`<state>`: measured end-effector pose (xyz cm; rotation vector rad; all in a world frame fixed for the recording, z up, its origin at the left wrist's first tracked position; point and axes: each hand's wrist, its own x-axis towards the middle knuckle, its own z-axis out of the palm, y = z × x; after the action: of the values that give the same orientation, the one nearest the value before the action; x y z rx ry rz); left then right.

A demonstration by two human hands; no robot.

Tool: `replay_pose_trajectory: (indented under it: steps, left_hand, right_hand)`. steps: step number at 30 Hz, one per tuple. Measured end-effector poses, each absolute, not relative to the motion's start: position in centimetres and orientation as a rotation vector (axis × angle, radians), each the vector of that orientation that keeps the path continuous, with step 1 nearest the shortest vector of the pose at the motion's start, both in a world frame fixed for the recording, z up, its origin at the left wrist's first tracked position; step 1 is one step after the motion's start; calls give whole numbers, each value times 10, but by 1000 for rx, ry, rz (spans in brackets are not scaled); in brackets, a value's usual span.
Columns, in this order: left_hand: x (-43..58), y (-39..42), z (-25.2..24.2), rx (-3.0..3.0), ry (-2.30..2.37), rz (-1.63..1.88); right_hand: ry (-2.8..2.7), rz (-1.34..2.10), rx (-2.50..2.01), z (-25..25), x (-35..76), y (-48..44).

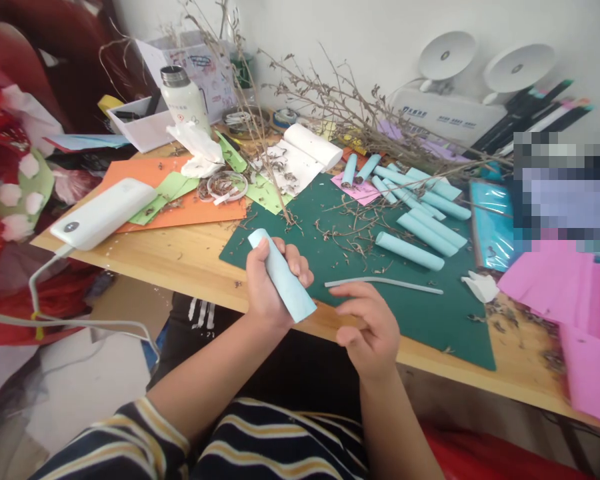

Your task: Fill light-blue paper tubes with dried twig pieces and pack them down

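Observation:
A light blue rolled paper tube (283, 277) lies slantwise in my left hand (270, 287), whose thumb and fingers close round it above the table's front edge. My right hand (367, 327) hovers to the right of it with fingers bent and apart, nothing between them. Just beyond those fingertips a translucent glue stick (385, 283) rests on the green cutting mat (460, 333). Farther back on the mat lie several more light blue paper tubes, the nearest tube (410, 251) lying on its side apart from the others.
Dry twigs (340, 100) spread across the back of the wooden table (200, 267). At the left are a white power bank (105, 213) with a cable, orange paper (180, 217) and an uncapped bottle (184, 100). Pink paper (555, 287) and a blue packet (492, 223) lie at the right.

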<state>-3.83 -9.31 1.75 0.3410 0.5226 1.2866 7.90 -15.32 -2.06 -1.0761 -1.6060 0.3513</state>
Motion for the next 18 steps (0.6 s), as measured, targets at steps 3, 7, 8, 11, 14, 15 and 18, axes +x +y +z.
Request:
replay_pose_trajectory:
  steps: [3,7,8,11,14,15,18]
  left_hand:
    - [-36,-95,16,357,532,1293]
    - [-35,-96,12,403,498,1291]
    - [-35,-96,11,424,484,1290]
    - [-36,-97,10,475,449,1293]
    - [-37,-97,10,495,427,1292]
    - [-37,-97,10,501,416,1282]
    - [-40,-96,9,528,385,1235]
  right_hand:
    - [-1694,375,-1120,-13,71,-149]
    - [-1760,390,-1115,-11,66,-146]
    - [-1761,387,-1113,-12,66,-146]
    - [-1749,360,-1104,-16,64,-146]
    - [-1725,323,-1103,-17,61,-146]
    - [-1718,305,-1107,-17,59,-147]
    - [-1710,258,-1135,-16,54,-149]
